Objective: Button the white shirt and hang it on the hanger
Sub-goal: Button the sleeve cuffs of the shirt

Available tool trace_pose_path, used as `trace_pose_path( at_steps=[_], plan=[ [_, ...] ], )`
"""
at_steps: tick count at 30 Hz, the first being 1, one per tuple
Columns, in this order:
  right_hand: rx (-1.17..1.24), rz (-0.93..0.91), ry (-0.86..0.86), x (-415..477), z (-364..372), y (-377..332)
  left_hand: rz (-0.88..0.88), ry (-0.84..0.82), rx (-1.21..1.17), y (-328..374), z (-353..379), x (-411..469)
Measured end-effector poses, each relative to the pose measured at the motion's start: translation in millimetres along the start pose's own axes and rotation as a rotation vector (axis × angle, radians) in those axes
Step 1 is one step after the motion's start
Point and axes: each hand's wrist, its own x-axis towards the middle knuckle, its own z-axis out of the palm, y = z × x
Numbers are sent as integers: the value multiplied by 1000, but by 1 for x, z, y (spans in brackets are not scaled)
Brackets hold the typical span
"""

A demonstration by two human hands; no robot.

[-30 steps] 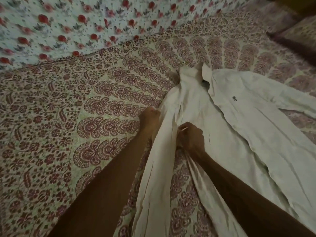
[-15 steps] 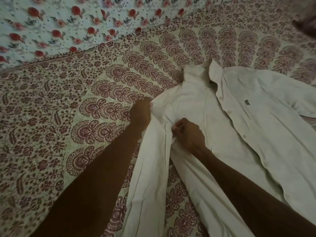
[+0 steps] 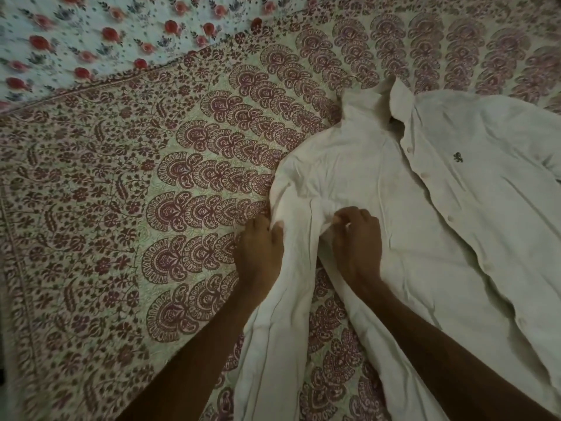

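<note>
shirt: white shirt (image 3: 379,177) flat on patterned bedspread (image 3: 121,208), front open (collar far end)
left hand (image 3: 258,253): grips shirt's left edge
right hand (image 3: 355,238): pinches bunched fabric beside it

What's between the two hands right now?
Only the white shirt: a bunched fold, gripped by left hand and right hand. Head view shows it.

Bare left hand (image 3: 258,247), bare right hand (image 3: 356,241), forearms (image 3: 194,354) uncovered.
</note>
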Motion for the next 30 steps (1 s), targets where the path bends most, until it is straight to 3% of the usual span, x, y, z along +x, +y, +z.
trace_pose_path(
  at_steps=[2, 6, 7, 10, 13, 18, 21, 24, 26, 29, 30],
  plan=[
    [28, 80, -3, -14, 1, 0, -14, -35, -32, -7, -1, -4],
    [-53, 78, -108, -27, 6, 6, -435, -136, -421, -38, -13, 38],
    [-94, 88, -129, -28, 7, 5, -470, -185, -439, -49, -16, 49],
    [-243, 82, -131, -26, 9, -4, -333, -248, -245, -59, -20, 66],
    [-400, -102, -79, -35, 9, -16, -234, -168, -191, -64, -16, 66],
    [-304, -222, -185, -54, 12, -16, -364, -86, -266, -69, -22, 54],
    [-109, -86, -382, -56, 16, -22, -376, -101, -316, -65, -33, 20],
    [310, 192, -601, -63, 17, -33, -381, -108, -380, -72, -40, -30],
    [483, 354, -834, -73, 21, -40, -357, -173, -346, -79, -42, -55],
    [164, 219, -1067, -94, 23, -46, -365, -281, -351, -95, -44, -65],
    [178, 236, -1101, -104, 26, -47, -415, -361, -396, -105, -44, -61]
  ],
)
